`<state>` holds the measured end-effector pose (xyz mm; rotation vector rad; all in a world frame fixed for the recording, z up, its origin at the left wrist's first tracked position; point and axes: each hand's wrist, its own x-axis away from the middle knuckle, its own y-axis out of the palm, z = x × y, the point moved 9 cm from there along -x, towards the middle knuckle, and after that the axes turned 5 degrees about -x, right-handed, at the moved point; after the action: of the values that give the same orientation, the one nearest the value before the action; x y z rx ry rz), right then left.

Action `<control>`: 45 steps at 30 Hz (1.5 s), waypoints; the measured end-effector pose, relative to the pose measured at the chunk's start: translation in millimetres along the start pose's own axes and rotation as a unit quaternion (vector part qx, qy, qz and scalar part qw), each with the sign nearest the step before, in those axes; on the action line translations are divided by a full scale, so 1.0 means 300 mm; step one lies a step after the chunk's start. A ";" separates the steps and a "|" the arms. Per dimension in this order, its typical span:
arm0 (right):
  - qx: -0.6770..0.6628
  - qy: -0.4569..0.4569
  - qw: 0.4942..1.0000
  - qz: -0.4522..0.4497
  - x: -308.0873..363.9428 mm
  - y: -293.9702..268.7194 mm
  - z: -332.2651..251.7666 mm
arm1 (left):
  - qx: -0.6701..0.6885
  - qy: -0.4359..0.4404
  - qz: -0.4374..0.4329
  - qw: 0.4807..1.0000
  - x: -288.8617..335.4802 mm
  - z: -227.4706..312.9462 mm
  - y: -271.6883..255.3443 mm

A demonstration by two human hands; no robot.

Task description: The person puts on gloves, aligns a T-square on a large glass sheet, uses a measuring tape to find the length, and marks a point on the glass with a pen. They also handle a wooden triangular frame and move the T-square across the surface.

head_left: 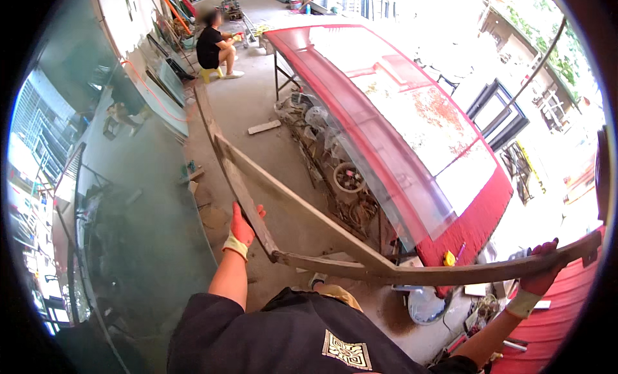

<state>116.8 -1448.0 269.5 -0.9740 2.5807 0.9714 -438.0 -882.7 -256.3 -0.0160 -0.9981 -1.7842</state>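
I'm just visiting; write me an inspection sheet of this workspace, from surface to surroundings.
Surface: red table, bearing a clear sheet.
Job's things: braced wooden frame, held up off the floor.
Clutter: bowl among scraps under the table; board on the floor.
Hands: left hand and right hand, both gloved, gripping the frame.
Cables: orange cord or hose, left.
Surroundings: glass pane, left; seated person beyond.
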 end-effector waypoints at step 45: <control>0.762 0.374 0.462 -0.256 -0.911 0.779 3.055 | 0.041 0.023 0.128 0.991 -1.892 1.275 0.296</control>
<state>144.9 -580.5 -195.4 -1.2676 1.8569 -2.0215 -272.0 -214.7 -204.2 -0.0495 -0.9893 -1.5028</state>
